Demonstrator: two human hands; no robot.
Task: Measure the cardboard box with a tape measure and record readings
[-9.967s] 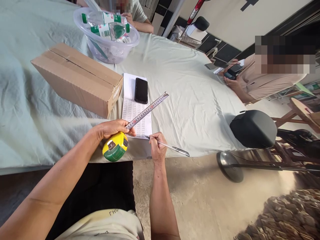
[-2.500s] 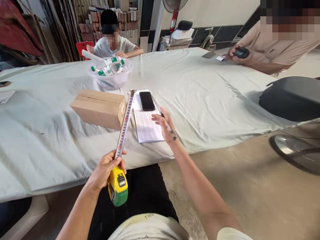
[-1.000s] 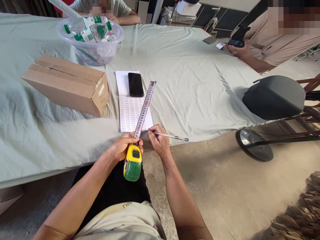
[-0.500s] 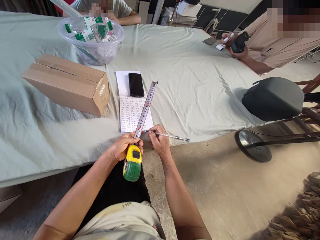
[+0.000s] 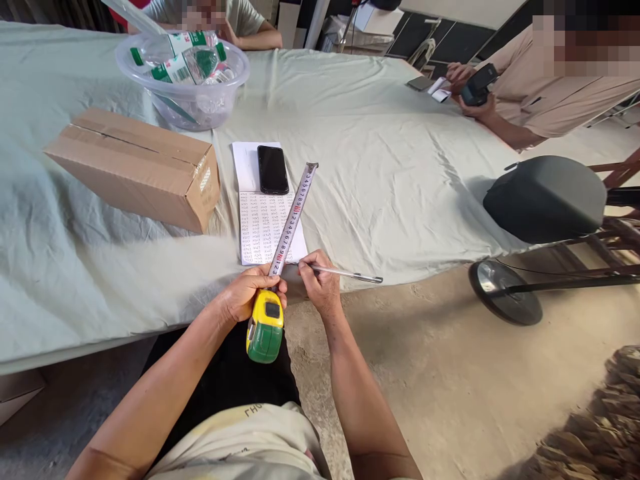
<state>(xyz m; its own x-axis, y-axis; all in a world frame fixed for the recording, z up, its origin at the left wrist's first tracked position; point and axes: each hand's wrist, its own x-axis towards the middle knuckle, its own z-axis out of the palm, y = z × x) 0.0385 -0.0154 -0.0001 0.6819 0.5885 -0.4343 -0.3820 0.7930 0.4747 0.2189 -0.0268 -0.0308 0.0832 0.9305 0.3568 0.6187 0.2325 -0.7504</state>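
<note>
My left hand (image 5: 246, 299) is closed round a yellow and green tape measure (image 5: 265, 325), held just off the near table edge. Its pulled-out blade (image 5: 294, 217) slants up and to the right over a printed sheet of paper (image 5: 267, 223). My right hand (image 5: 319, 283) pinches a pen (image 5: 345, 273) with its tip at the sheet's near right corner. A black phone (image 5: 273, 169) lies on the top of the sheet. A taped cardboard box (image 5: 137, 167) sits to the left of the paper.
A pale cloth covers the long table (image 5: 390, 167). A clear plastic bowl (image 5: 183, 70) of bottles stands behind the box. One person sits at the far end, another at the right holds a dark device (image 5: 477, 83). A fan base (image 5: 505, 300) and dark seat (image 5: 545, 197) stand to the right.
My hands and the tape measure have stayed almost still over the last second. The person at the right has shifted their hands and the device. Earlier my right hand was raised and open.
</note>
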